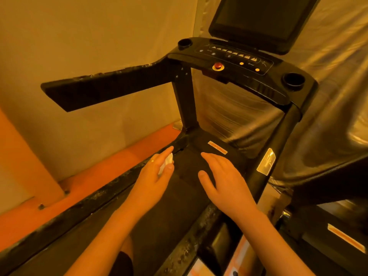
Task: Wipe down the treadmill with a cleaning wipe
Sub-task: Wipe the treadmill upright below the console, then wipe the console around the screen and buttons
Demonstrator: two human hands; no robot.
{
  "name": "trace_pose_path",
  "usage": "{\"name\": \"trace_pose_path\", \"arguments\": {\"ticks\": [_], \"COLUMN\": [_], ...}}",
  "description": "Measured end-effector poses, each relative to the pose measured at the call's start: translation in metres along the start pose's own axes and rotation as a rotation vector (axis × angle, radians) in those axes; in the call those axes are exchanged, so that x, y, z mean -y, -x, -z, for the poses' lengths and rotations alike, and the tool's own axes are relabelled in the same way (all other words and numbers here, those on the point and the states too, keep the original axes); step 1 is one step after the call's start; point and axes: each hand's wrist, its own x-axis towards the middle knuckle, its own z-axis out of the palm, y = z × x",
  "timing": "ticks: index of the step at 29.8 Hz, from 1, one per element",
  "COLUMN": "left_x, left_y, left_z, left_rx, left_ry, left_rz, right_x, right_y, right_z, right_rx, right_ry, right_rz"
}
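The left hand [157,173] pinches the crumpled wipe [166,165] between thumb and fingers at the front-left corner of the treadmill [179,200] belt, its long axis along the fingers toward the upright [184,100], while the right hand [225,176] lies spread flat, released.

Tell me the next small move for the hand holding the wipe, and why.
Probably press the left hand down so the wipe meets the left side rail, then draw it back along the rail. The wipe is pinched near the rail's front end, and the rail looks speckled with grime. The right hand is open over the belt.
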Motion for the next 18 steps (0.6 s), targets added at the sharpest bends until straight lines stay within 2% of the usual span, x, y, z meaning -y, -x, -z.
{"name": "trace_pose_path", "arguments": {"ticks": [7, 11, 14, 18], "left_x": [0.073, 0.087, 0.073, 0.042], "left_y": [-0.088, -0.145, -0.182, -0.237], "left_z": [0.039, 0.084, 0.128, 0.173], "left_rx": [-0.019, 0.144, 0.288, 0.395], "left_ry": [0.142, 0.18, 0.166, 0.108], "left_rz": [-0.001, 0.06, 0.094, 0.073], "right_x": [0.015, 0.045, 0.086, 0.124], "right_y": [-0.079, -0.134, -0.176, -0.227], "right_z": [-0.023, -0.035, -0.024, -0.005], "right_rx": [0.096, 0.123, 0.109, 0.059], "right_ry": [-0.124, -0.133, -0.161, -0.218], "right_rz": [-0.113, -0.277, -0.416, -0.531]}}
